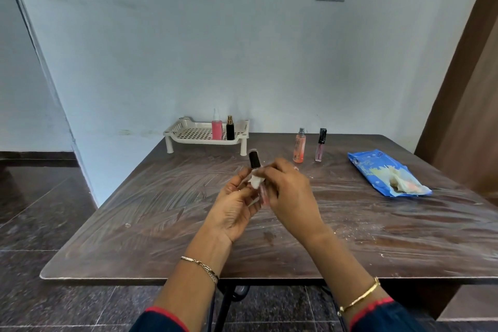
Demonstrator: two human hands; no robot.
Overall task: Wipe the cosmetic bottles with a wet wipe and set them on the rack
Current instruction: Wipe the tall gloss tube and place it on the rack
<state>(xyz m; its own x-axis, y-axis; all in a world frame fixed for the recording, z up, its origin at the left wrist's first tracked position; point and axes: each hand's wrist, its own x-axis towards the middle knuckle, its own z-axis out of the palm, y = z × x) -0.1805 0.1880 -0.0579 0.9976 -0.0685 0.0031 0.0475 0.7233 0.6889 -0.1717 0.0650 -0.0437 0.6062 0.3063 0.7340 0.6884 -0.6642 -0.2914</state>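
Above the dark wooden surface (167, 213), left hand (237, 207) closed around a small clear bottle with black cap (254, 160), right hand (289, 191) pinching a crumpled white wet wipe (255, 181) against it. Best rotated slowly, wiping every side. Beyond, white perforated plastic rack (200, 133), two bottles already there.
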